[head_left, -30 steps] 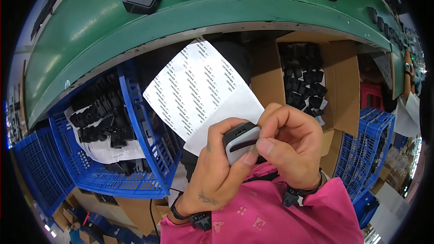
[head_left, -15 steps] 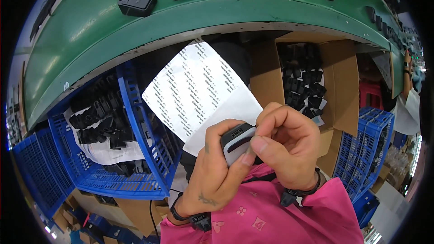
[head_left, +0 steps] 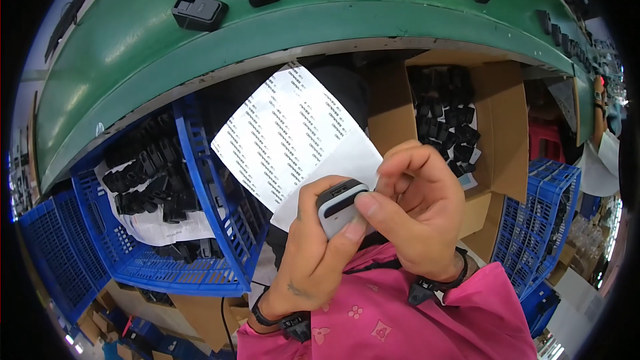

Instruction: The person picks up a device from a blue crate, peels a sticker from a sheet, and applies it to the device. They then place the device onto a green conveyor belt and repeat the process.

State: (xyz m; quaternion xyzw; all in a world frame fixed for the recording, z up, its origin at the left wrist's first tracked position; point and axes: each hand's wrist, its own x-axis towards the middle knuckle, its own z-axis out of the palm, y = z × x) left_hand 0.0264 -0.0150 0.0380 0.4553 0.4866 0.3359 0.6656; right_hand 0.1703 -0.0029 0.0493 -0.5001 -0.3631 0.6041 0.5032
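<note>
My left hand (head_left: 313,243) is wrapped round a small electronic device (head_left: 341,208), black on its back and sides with a light grey face. A dark glossy strip crosses that face, and a port opening shows on its top end. My left thumb presses on the lower part of the face. At the upper right corner, the thumb of my right hand (head_left: 423,213) touches the device. Its index finger is bent and stands apart from the thumb, the other fingers curl behind, and I see nothing held between them. Beyond my hands lies a white printed sheet (head_left: 287,120).
Black devices, one a black housing (head_left: 200,12), stand along the green bench (head_left: 373,20). A blue crate (head_left: 180,280) at left and a cardboard box (head_left: 503,120) at right hold many black parts. Farther right stands another blue crate (head_left: 533,227). A person's arm (head_left: 599,107) shows far right.
My right index finger has lifted away from the device and opened a gap to the thumb. The device has shifted slightly left and tilted, showing more of its grey face.
</note>
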